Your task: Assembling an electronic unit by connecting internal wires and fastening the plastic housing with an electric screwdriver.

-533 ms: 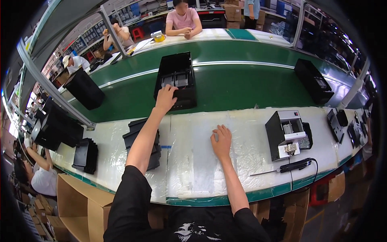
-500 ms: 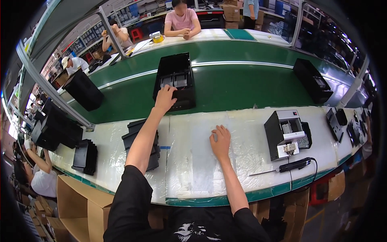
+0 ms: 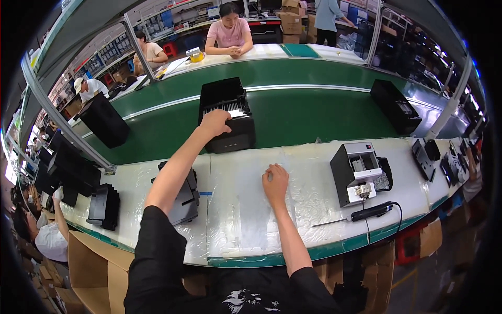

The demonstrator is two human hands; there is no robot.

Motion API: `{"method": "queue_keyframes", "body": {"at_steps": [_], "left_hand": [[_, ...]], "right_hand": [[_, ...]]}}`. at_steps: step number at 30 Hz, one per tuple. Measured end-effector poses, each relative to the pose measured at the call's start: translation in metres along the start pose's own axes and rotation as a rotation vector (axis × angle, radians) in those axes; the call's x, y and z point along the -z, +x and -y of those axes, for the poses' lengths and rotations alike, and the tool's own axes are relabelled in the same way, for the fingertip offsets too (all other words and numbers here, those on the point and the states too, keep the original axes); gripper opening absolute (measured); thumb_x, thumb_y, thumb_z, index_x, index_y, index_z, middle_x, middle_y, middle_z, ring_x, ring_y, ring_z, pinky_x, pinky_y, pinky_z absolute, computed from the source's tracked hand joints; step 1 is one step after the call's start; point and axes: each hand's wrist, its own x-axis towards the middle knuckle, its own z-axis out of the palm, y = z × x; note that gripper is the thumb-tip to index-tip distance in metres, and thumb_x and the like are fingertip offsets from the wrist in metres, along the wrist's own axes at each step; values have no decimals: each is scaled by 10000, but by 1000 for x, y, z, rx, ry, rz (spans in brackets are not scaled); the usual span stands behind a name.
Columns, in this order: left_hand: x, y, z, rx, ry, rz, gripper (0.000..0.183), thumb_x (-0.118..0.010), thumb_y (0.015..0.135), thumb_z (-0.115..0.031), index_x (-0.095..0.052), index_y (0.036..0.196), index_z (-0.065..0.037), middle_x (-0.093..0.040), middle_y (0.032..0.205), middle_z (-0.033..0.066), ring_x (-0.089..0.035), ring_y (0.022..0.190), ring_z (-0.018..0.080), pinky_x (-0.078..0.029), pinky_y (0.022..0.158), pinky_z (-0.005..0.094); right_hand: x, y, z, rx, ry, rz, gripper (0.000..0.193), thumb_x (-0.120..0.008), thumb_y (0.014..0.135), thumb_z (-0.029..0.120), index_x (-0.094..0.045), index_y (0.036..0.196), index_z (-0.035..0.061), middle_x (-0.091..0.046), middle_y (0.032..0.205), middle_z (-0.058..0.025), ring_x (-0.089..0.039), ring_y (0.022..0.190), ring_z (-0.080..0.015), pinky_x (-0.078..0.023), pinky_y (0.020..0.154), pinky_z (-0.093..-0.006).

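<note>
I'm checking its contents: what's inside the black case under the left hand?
Silvery fins show inside the black case; the left hand covers part of the near end, hiding whatever lies beneath.

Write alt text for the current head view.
A person's left hand touches the near end of an open black case on a green belt; the right hand rests on a plastic-covered white bench. Further right are a corded screwdriver and a boxy black-and-white device.

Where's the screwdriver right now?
Head view, right side: the screwdriver lies near the front edge of the white table, just nearer the wearer than the black-and-white machine, right of the right hand.
</note>
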Motion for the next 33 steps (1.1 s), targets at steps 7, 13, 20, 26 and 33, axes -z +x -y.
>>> {"method": "queue_keyframes", "body": {"at_steps": [7, 13, 20, 26, 33], "left_hand": [[37, -110, -76, -240, -81, 65, 357, -745, 646, -229, -679, 951, -57, -645, 892, 138, -617, 853, 332, -500, 737, 424], [31, -220, -114, -317, -248, 140, 206, -718, 670, -144, -661, 850, -61, -589, 780, 69, -604, 768, 251, -499, 620, 373], [24, -286, -139, -194, -481, -42, 238, -690, 709, -117, -606, 915, -33, -531, 927, 73, -517, 908, 237, -418, 791, 346], [21, -264, -154, -128, -604, -286, 366, -698, 752, -165, -590, 1070, -20, -574, 958, 98, -530, 894, 268, -442, 784, 357], [-3, -241, -172, -92, -825, -182, 329, -681, 756, -149, -538, 1015, -4, -582, 914, 128, -545, 863, 298, -447, 761, 374]], "right_hand": [[8, 2, -11, -406, 468, -42, 168, -568, 858, 117, -661, 935, -1, -679, 908, -89, -616, 927, -191, -451, 837, -291], [55, 51, -18, -711, 860, 222, 385, -494, 906, 327, -555, 1160, 43, -621, 1011, -127, -620, 930, -237, -504, 835, -364], [117, 113, 124, -444, 78, 1037, 405, -643, 784, 359, -621, 1049, 53, -576, 682, -76, -574, 579, -133, -427, 523, -230], [107, 93, 132, 119, -274, 877, 393, -627, 680, 130, -625, 1064, 46, -516, 567, -77, -528, 570, -222, -430, 573, -305], [158, 65, 185, -62, -29, 527, 227, -566, 775, 13, -689, 963, 47, -443, 542, 0, -438, 494, -50, -351, 468, -228]]}}
